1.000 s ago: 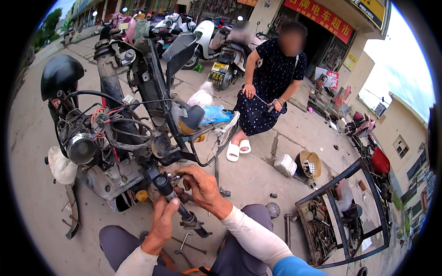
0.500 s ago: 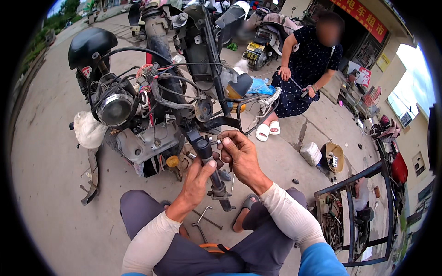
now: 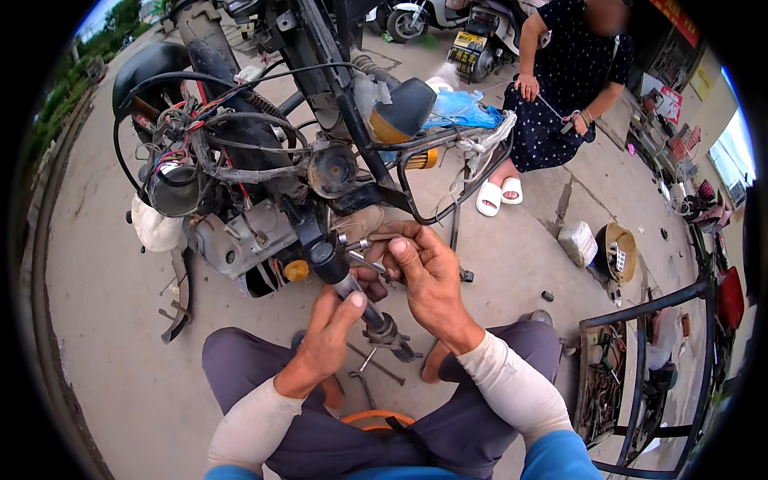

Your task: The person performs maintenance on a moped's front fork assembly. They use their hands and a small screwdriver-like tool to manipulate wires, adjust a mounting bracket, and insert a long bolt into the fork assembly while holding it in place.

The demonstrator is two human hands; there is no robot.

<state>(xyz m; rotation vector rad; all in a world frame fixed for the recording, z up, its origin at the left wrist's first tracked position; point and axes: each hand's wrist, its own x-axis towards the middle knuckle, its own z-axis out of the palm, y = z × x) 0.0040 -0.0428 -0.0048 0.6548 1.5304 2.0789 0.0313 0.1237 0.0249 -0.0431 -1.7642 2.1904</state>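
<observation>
A dark fork leg [image 3: 352, 291] slants down toward me from the clamp [image 3: 310, 228] of a stripped motorcycle. My left hand [image 3: 322, 336] is wrapped round it from the left, thumb along its upper face. Just right of the fork's round cap, my right hand [image 3: 432, 282] is closed in a pinch on a small bolt [image 3: 365, 243] with a shiny cylindrical head. Another bright bolt head [image 3: 342, 238] sits beside the cap. Below the pinch, a thin metal rod [image 3: 370, 264] shows between the hands; what holds it is hidden.
Loose wiring [image 3: 192, 128] and a headlight shell [image 3: 172, 192] hang at the left. Long tools [image 3: 376, 364] lie between my feet. A person [image 3: 560, 88] holding a thin rod is ahead right. A metal frame [image 3: 644, 312] with a tool tray [image 3: 602, 376] stands at right.
The view has shifted, bringing the motorcycle closer and moving the seated person rightward. My left hand remains round the fork leg; my right hand still pinches the bolt beside its top.
</observation>
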